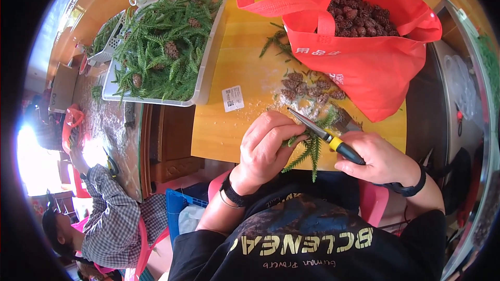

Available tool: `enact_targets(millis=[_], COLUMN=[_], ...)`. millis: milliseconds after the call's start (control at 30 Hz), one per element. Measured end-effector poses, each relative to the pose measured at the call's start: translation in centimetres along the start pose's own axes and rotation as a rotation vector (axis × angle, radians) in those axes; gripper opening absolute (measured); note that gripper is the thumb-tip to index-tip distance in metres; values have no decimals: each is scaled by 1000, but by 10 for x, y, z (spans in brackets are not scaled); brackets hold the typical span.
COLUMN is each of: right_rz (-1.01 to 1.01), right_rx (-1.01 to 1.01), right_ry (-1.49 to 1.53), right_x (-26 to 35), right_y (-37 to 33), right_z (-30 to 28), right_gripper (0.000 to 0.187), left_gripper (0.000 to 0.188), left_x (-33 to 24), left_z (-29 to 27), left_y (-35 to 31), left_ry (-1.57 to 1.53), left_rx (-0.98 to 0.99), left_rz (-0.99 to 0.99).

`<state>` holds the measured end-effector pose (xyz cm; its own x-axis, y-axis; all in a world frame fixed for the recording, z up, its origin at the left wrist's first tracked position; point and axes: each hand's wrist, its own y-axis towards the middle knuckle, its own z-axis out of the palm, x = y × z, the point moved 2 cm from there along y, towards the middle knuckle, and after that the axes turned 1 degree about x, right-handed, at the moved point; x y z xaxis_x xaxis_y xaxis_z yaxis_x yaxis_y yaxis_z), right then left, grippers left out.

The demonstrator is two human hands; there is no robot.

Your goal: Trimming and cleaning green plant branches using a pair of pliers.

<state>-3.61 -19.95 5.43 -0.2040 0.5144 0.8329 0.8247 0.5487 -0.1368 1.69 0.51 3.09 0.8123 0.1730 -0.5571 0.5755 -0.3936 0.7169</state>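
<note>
My left hand (263, 148) pinches a green pine sprig (314, 152) over the near edge of the table, its needles hanging down past the fingers. In my right hand (383, 158) is a pair of long-nose pliers (341, 144) with yellow and black handles. The pliers' metal jaws reach left to the fingertips of my left hand; whether they grip anything there is hard to see. Just beyond the hands lies a group of small brown pine cones (311, 89), with whitish crumbs around them.
At the back right stands a red cloth bag (364, 67) full of brown cones (359, 15). A white tray (208, 67) heaped with green pine sprigs (166, 47) is on the left. A white label (233, 98) lies on the yellow tabletop (224, 135). Another person in a checked shirt (112, 224) sits at the left.
</note>
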Motion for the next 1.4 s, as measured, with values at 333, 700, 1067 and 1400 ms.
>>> enact_targets(millis=[333, 700, 1067, 1400], right_rz=[-34, 124, 248, 288], right_rx=[-72, -128, -161, -324], right_ry=[21, 119, 370, 276], right_x=[-11, -16, -36, -3], right_y=[8, 18, 18, 6], right_z=[11, 26, 20, -10], right_gripper=[15, 16, 18, 16], left_gripper=[24, 22, 26, 30], left_x=[3, 12, 26, 18], left_z=[-2, -2, -15, -21], left_y=[-1, -20, -19, -14], left_ry=[70, 127, 130, 3], left_rx=[15, 95, 62, 3], left_rz=[-62, -214, -48, -66])
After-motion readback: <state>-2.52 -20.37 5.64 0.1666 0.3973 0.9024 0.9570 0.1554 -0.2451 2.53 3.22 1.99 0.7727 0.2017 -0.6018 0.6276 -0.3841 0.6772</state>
